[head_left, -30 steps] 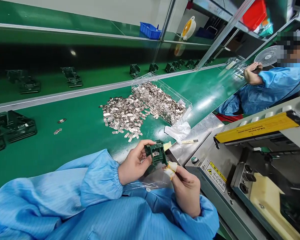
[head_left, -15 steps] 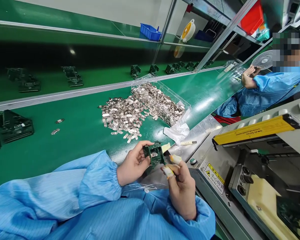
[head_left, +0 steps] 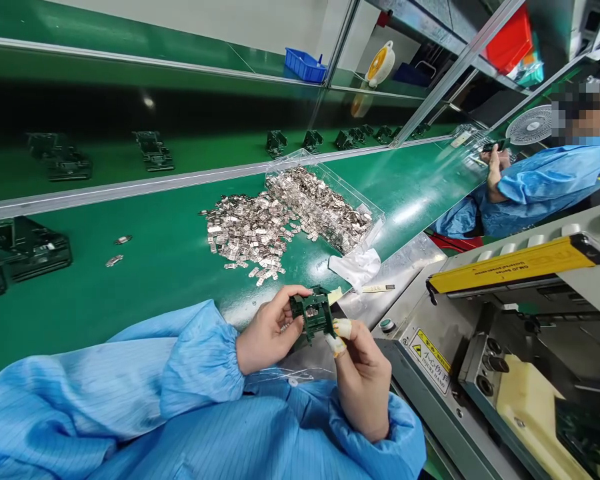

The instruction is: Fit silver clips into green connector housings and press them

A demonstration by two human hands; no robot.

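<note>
While the left hand (head_left: pixel 270 333) clamps a dark green part (head_left: pixel 313 312) by its left side, between thumb and fingers, the right hand (head_left: pixel 363 380) works at the opposite end. Position of the part: in front of the person's blue smock (head_left: pixel 230 433), by the near edge of the green counter (head_left: pixel 165 280). Right hand: thumb and one finger in white coverings (head_left: pixel 343 328), drawn close together at the part's near right corner; whether they pinch the part or a small piece, cannot be told. Beyond, on the counter: one heap of small metal pieces (head_left: pixel 247 230), spilling beside a clear tray (head_left: pixel 380 220) filled with the like; one white cloth (head_left: pixel 356 268), just right of the heap; two loose pieces (head_left: pixel 123 239), to the left; dark green housings (head_left: pixel 40 250), far left. At right: one machine (head_left: pixel 415 360) bearing a hand-injury label (head_left: pixel 431 358). Hazards, as judged: the part could twist or drop if the right hand pushes against the left's one-sided hold; covered fingertips may dull touch and let something small slip; an elbow swung outward could knock the machine.
</note>
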